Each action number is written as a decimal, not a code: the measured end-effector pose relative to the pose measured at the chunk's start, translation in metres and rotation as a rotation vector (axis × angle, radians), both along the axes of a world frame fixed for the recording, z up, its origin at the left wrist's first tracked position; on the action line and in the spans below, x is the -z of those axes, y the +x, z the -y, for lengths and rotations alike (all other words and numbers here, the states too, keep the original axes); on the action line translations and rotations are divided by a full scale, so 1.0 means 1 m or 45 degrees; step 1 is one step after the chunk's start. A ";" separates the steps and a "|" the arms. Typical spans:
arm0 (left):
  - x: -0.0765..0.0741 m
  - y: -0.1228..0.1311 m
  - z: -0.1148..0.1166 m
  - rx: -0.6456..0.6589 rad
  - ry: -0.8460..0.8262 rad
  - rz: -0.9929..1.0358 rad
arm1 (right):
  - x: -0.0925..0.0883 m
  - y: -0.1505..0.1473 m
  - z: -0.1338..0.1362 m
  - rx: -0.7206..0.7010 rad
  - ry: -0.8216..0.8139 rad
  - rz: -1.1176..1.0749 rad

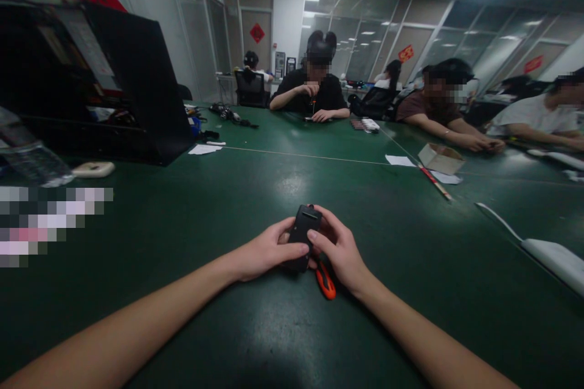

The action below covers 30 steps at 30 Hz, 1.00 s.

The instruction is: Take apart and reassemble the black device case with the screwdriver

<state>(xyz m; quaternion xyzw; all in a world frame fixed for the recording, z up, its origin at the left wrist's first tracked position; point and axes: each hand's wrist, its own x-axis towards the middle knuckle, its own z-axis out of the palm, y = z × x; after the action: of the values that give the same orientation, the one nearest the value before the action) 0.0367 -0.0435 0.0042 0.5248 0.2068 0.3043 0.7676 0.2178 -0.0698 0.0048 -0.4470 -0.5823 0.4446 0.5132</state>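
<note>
Between my two hands is a small black rectangular device [305, 228] with a narrow slot near its far end and a small loop on top. My left hand [269, 249] grips its left side, thumb lying across the face. On the right side, my right hand [336, 246] wraps round it, the thumb pressed on the face. A tool with an orange and black handle [326, 284] lies on the green table [219, 328] just under my right hand; its other end is hidden, so I cannot tell its kind.
At left stand a large black case [137, 85] and a clear plastic bottle [36, 155]. A white power strip [554, 261] lies at right, with a small box [440, 158] and a red stick [435, 182] beyond. Several people sit around the table; one person [314, 91] works opposite.
</note>
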 end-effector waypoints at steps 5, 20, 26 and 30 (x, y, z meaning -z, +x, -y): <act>0.003 -0.005 -0.002 0.062 -0.018 0.016 | -0.001 -0.002 -0.002 -0.084 -0.043 -0.043; 0.001 -0.006 -0.019 -0.679 -0.166 0.121 | -0.023 0.014 0.015 -0.123 0.173 1.222; 0.000 -0.004 -0.017 -0.652 -0.145 0.112 | -0.018 0.019 0.003 0.193 0.067 0.524; -0.002 -0.005 -0.016 -0.590 -0.115 0.109 | -0.009 0.024 -0.005 0.411 0.052 0.222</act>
<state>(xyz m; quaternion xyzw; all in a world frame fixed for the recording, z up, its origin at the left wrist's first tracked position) 0.0319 -0.0274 0.0060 0.4150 0.3025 0.4848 0.7080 0.2420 -0.0647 0.0136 -0.5610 -0.5542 0.3043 0.5344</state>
